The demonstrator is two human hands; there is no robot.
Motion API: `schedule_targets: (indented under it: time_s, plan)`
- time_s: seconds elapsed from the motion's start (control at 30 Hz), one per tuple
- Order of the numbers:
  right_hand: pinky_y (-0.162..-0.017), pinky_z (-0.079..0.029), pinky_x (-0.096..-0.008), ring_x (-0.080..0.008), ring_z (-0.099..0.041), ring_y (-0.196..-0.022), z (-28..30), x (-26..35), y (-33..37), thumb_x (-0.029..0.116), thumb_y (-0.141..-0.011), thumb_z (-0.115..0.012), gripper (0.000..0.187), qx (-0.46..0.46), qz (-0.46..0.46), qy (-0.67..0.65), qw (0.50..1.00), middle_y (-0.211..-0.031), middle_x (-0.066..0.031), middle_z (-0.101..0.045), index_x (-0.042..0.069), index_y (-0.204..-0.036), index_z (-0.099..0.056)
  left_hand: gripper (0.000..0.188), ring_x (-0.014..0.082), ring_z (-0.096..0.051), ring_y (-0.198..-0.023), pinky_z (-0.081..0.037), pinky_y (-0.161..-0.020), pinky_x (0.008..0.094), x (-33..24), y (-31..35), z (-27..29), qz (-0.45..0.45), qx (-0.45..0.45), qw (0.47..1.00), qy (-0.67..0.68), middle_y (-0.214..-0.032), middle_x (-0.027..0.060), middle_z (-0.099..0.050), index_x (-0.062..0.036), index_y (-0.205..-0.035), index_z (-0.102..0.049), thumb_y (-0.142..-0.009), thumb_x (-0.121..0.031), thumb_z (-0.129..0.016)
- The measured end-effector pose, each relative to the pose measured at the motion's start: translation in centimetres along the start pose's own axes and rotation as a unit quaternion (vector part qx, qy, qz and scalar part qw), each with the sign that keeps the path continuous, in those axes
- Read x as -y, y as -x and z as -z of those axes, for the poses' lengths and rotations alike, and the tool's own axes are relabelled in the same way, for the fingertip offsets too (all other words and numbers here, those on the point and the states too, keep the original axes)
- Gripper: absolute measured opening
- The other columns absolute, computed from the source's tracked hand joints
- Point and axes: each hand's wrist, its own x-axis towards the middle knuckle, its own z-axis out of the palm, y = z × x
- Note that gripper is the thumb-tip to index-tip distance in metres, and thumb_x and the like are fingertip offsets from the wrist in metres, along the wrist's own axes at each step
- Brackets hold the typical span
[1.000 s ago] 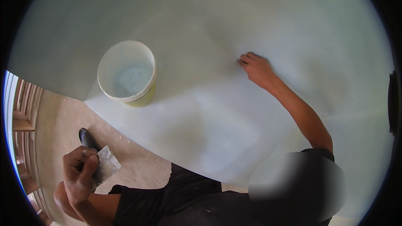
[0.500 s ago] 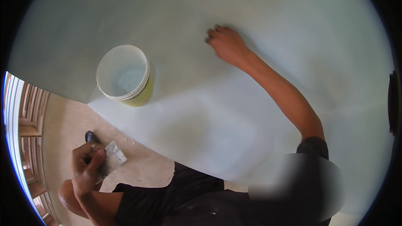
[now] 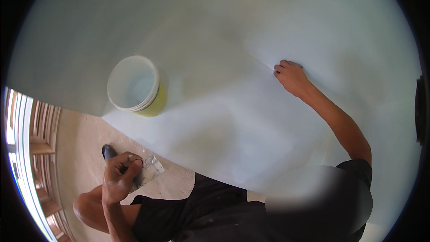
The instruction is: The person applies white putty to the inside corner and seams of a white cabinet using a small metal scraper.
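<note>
My left hand (image 3: 120,177) is closed at the lower left, gripping a putty knife; its flat, pale-smeared blade (image 3: 151,170) points to the right above the floor. My right hand (image 3: 291,78) rests on the broad pale surface (image 3: 251,121) at the right of the middle, its arm stretched out. Its fingers are curled inward, and anything within them is hidden. A thin seam line runs along the surface up to those fingers. Left of the middle is an open bucket (image 3: 134,85), whitish inside with a yellow-green outer side, apart from both hands.
The dusty beige floor (image 3: 80,152) shows along the surface's lower left edge, with a rounded black thing (image 3: 108,151) beside my left hand. Wooden frames (image 3: 42,152) stand at the far left. My bent knee (image 3: 87,208) is below the left hand.
My right hand has slid down and to the right along the surface. The left hand, with the putty knife, has shifted right. The whole view has moved slightly.
</note>
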Motion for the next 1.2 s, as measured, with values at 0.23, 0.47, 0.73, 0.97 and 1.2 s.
schedule_targets:
  time_s: [0.23, 0.47, 0.73, 0.97, 1.2]
  plan:
    - [-0.067, -0.049, -0.0269, -0.0136, -0.063, -0.081, 8.8, 5.1, 7.7, 0.005, -0.091, -0.07, 0.024, -0.202, -0.289, -0.518, 0.779, -0.089, -0.0044, -0.065, -0.002, -0.114, -0.072, 0.014, 0.0053, -0.052, -0.067, -0.042, -0.06, 0.0233, -3.9, -2.5, -6.6, -0.075, 0.068, 0.994, -0.027, -0.073, -0.0024, -0.062, 0.0012, -0.094, -0.068, -0.099, -0.011, -0.063]
    - [-0.064, -0.053, -0.0266, -0.0138, -0.067, -0.075, 12.3, 12.2, 10.6, 0.012, -0.101, -0.064, 0.028, -0.283, -0.227, -0.775, 0.518, -0.093, -0.0119, -0.072, -0.004, -0.124, -0.067, 0.019, 0.0041, -0.052, -0.07, -0.042, -0.063, 0.0215, -7.9, -3.9, -15.9, -0.05, 0.176, 0.977, 0.108, -0.078, -0.0023, -0.063, -0.0003, -0.097, -0.067, -0.102, -0.017, -0.061]
    - [-0.069, -0.059, -0.0287, -0.018, -0.071, -0.078, 12.0, 14.2, 11.6, -0.009, -0.096, -0.055, 0.037, -0.344, -0.209, -0.703, 0.587, -0.104, -0.0133, -0.075, 0.004, -0.13, -0.065, 0.019, 0.0027, -0.048, -0.067, -0.04, -0.061, 0.0206, -9.6, -4.4, -19.3, -0.142, 0.196, 0.965, 0.103, -0.076, -0.0027, -0.061, 0.0013, -0.097, -0.065, -0.105, -0.015, -0.058]
    - [-0.071, -0.052, -0.0286, -0.0174, -0.066, -0.088, 12.9, 13.8, 11.7, -0.009, -0.096, -0.054, 0.04, -0.351, -0.133, -0.678, 0.632, -0.112, -0.0116, -0.071, 0.006, -0.132, -0.066, 0.018, 0.0031, -0.047, -0.066, -0.04, -0.06, 0.0214, -9.2, -3.8, -20.1, -0.127, 0.205, 0.957, 0.161, -0.075, -0.0024, -0.06, 0.0014, -0.101, -0.064, -0.106, -0.014, -0.056]
    - [-0.074, -0.049, -0.0328, -0.0221, -0.062, -0.092, 12.8, 14.1, 10.8, -0.007, -0.091, -0.062, 0.043, -0.367, -0.09, -0.641, 0.668, -0.111, -0.0086, -0.066, 0.011, -0.128, -0.07, 0.017, 0.0022, -0.045, -0.064, -0.037, -0.056, 0.0207, -9.4, -3.2, -19.5, -0.132, 0.185, 0.958, 0.173, -0.074, -0.0037, -0.059, 0.0004, -0.1, -0.064, -0.105, -0.014, -0.058]
